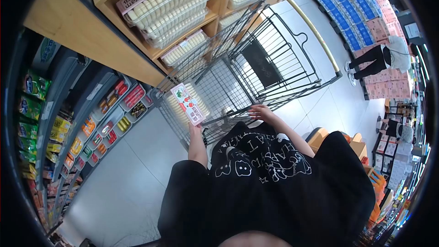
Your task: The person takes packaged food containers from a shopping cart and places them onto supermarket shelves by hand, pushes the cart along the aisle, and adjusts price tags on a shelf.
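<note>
A clear plastic pack of pale pastries (176, 105) with a pink and white label is at the front left part of a wire shopping cart (270, 61). My left hand (195, 128) grips the pack's near end, and its fingers are mostly hidden under the pack. Whether the pack rests on the cart or is held above it, I cannot tell. My right hand (262, 112) is by the cart's near rim, with fingers stretched out and nothing seen in them.
Wooden shelves (192, 25) beyond the cart hold stacks of similar packs. A snack shelf (109, 110) runs along the left. Toward the right, a person (384, 58) stands beside stacked blue and pink cartons (350, 9). Tiled floor (119, 174) lies on both sides.
</note>
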The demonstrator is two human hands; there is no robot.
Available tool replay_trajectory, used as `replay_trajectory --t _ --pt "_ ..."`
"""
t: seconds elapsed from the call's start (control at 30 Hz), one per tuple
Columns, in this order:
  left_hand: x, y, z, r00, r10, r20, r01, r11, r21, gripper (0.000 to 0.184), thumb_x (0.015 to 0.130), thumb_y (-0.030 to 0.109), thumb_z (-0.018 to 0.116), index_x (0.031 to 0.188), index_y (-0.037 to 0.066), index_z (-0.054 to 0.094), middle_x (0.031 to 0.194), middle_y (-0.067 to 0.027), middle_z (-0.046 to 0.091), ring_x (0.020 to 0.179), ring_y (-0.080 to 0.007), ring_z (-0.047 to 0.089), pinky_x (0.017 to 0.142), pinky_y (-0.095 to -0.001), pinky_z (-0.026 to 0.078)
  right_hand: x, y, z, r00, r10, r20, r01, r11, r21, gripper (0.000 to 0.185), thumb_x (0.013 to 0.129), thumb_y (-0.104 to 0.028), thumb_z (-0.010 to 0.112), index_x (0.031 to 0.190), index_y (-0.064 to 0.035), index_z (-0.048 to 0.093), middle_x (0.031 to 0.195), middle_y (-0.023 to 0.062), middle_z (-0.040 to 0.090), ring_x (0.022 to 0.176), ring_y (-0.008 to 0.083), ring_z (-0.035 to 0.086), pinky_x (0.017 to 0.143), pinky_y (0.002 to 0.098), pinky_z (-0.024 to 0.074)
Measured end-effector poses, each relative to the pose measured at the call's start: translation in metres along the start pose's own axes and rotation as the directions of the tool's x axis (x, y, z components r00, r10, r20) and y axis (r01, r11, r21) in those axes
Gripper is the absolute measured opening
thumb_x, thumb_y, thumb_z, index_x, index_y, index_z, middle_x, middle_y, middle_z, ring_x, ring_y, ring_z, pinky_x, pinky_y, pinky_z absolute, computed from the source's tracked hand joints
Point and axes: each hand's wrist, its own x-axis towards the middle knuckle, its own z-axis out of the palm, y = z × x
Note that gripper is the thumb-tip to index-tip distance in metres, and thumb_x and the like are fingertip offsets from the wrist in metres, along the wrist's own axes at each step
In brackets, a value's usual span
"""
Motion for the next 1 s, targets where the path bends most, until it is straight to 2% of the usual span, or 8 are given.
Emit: replay_trajectory --t 0.13,0.2,0.27,0.33,0.6,0.73,0.93,1.0 --pt "-0.037 0.007 0.005 0.979 0.200 0.049 -0.194 0.975 -0.106 0.038 0.075 0.039 0.043 0.096 0.008 0.046 0.099 -0.0076 0.044 0.093 -0.0198 0.042 0.076 -0.0357 0.037 0.006 0.002 0.000 0.999 0.005 0.039 -0.002 0.998 -0.064 0.028 0.079 -0.017 0.041 0.101 0.0014 0.037 0.094 0.0146 0.050 0.084 0.0236 0.052 0.069 0.0321 0.0435" --pt "-0.062 0.011 0.022 0.958 0.228 -0.172 -0.229 0.973 0.013 0.039 0.077 0.031 0.044 0.102 0.002 0.041 0.101 -0.0102 0.044 0.094 -0.0227 0.044 0.073 -0.0357 0.042 0.012 0.003 0.002 0.998 0.036 0.042 -0.034 0.998 -0.060 0.028 0.079 -0.016 0.041 0.101 0.0014 0.037 0.094 0.0145 0.050 0.082 0.0246 0.053 0.068 0.0325 0.0442" --pt "-0.062 0.010 0.026 0.883 0.449 -0.139 -0.450 0.893 0.025 0.041 0.073 0.024 0.052 0.098 -0.006 0.043 0.096 -0.0169 0.047 0.079 -0.0260 0.052 0.058 -0.0320 0.049 0.018 0.005 0.003 0.999 0.018 0.044 -0.015 0.998 -0.064 0.028 0.078 -0.015 0.041 0.100 0.0013 0.038 0.092 0.0143 0.051 0.078 0.0246 0.054 0.065 0.0328 0.0451" --pt "-0.071 0.015 0.023 0.882 0.434 -0.183 -0.432 0.900 0.055 0.044 0.070 0.020 0.055 0.101 -0.007 0.039 0.096 -0.0175 0.046 0.083 -0.0282 0.051 0.055 -0.0333 0.051 0.026 0.009 0.003 0.999 0.022 0.047 -0.016 0.991 -0.135 0.027 0.078 -0.015 0.041 0.100 0.0011 0.038 0.091 0.0142 0.051 0.076 0.0236 0.054 0.063 0.0326 0.0459" --pt "-0.165 0.022 -0.038 0.816 0.561 0.142 -0.573 0.817 0.064 0.027 0.070 0.014 0.050 0.087 -0.006 0.043 0.081 -0.0126 0.048 0.070 -0.0219 0.053 0.056 -0.0303 0.050 0.024 -0.012 0.025 0.969 -0.009 0.245 0.050 0.986 -0.161 0.052 0.069 -0.028 0.055 0.108 -0.0003 0.034 0.092 0.0104 0.049 0.078 0.0187 0.051 0.060 0.0310 0.0455" --pt "-0.211 0.039 -0.058 0.791 0.587 0.171 -0.607 0.788 0.104 0.026 0.072 0.017 0.047 0.084 -0.006 0.043 0.078 -0.0123 0.048 0.066 -0.0208 0.054 0.054 -0.0292 0.049 0.019 -0.027 0.048 0.902 0.043 0.430 -0.001 0.995 -0.098 0.086 0.063 -0.038 0.060 0.122 -0.0085 0.005 0.120 0.0181 0.021 0.110 0.0300 0.026 0.079 0.0414 0.0352" --pt "-0.257 0.082 -0.054 0.604 0.652 0.458 -0.796 0.525 0.302 0.025 0.077 0.022 0.039 0.075 -0.003 0.044 0.076 -0.0127 0.051 0.065 -0.0211 0.055 0.053 -0.0296 0.049 0.018 -0.035 0.093 0.734 -0.083 0.674 0.071 0.996 0.045 0.083 0.067 -0.029 0.059 0.122 -0.0123 -0.002 0.125 0.0134 0.010 0.113 0.0297 0.020 0.084 0.0447 0.0296" --pt "-0.260 0.091 -0.049 0.581 0.663 0.472 -0.814 0.459 0.357 0.027 0.078 0.023 0.038 0.073 -0.002 0.044 0.076 -0.0126 0.051 0.065 -0.0209 0.055 0.051 -0.0293 0.049 0.019 -0.034 0.104 0.714 -0.130 0.688 0.109 0.991 0.073 0.073 0.070 -0.022 0.055 0.123 -0.0142 0.004 0.123 0.0118 0.019 0.112 0.0247 0.023 0.084 0.0464 0.0278"
